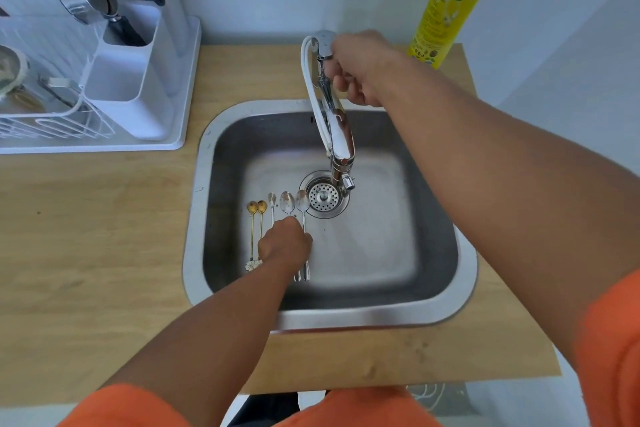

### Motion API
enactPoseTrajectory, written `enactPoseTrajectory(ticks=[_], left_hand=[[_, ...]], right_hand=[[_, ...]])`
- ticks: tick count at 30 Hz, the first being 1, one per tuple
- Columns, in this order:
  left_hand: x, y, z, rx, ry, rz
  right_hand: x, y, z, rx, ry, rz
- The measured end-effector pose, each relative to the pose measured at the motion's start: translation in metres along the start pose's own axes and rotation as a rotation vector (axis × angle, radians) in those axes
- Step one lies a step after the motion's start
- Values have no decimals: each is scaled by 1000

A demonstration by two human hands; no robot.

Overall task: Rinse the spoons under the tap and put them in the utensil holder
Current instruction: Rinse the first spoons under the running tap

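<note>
Down on the floor of the steel sink point(464, 274), toward its left wall, five spoons are lying side by side with their bowls pointing at the back edge. Going left to right: two gold spoons point(256, 218) with thin stems and a little white flower thing at the handle end, then a small silver spoon point(272, 202), then two bigger silver spoons point(295, 203) sitting just left of the drain strainer point(322, 198).

The left hand point(284, 243) is reaching down onto the middle of that row, knuckles up, fingers curling under over the handles of the silver ones. It's covering them, so I honestly can't tell if it's actually pinching a spoon or only touching them.

The right hand point(358, 68) is up at the back edge of the sink, fingers wrapping around the upper part of the chrome tap point(337, 125), near the lever on top. The spout is hanging out over the basin with its tip right above the strainer. A white hose is looping along its left side. Can't see any water running.

Over at the back left corner of the wooden counter point(104, 218), the white utensil holder point(128, 80) is sitting on a white drainer tray beside a wire dish rack point(45, 121), with forks and spoons standing in its rear compartment. A yellow dish soap bottle point(446, 7) is standing at the back right.
</note>
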State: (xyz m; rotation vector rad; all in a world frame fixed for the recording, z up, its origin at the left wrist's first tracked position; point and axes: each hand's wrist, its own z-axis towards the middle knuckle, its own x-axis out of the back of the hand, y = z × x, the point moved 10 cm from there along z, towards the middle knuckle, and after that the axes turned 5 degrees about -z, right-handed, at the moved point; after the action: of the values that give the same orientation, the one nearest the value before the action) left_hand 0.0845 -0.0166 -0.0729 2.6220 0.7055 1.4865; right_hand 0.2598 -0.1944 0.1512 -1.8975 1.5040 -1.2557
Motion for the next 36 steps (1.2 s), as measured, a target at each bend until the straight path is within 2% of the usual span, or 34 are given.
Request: enactPoseTrajectory(ticks=[3, 6, 12, 13, 17, 22, 24, 26, 28, 31, 34, 36], left_hand=[[-4, 0, 3, 26, -19, -27], [-11, 5, 5, 8, -85, -6], [-12, 11, -3, -3, -190, -6], [-13, 10, -6, 19, -219, -97], [-28, 18, -29, 146, -436, -706], [-33, 42, -52, 90, -619, -950], [-37, 48, -58, 85, -661, -1022], [-36, 50, -62, 80, -672, -1100], [-30, 46, -61, 60, -642, -1062], [-12, 32, -48, 66, -480, -939], [1, 30, -30, 102, -330, -1035], [0, 40, -24, 64, -326, -1096]], right_hand=[[21, 21, -4, 24, 66, 10], [46, 73, -13, -16, 163, -8], [38, 194, -40, -186, 110, -19], [33, 208, -43, -208, 92, -22], [1, 248, -54, -301, -61, -80], [-53, 262, -67, -359, -345, -189], [-67, 257, -68, -335, -391, -156], [-71, 251, -63, -295, -368, -146], [-69, 245, -58, -249, -327, -169], [-68, 239, -57, -181, -320, -211], [-67, 244, -63, -224, -352, -190], [-67, 248, -66, -262, -352, -156]])
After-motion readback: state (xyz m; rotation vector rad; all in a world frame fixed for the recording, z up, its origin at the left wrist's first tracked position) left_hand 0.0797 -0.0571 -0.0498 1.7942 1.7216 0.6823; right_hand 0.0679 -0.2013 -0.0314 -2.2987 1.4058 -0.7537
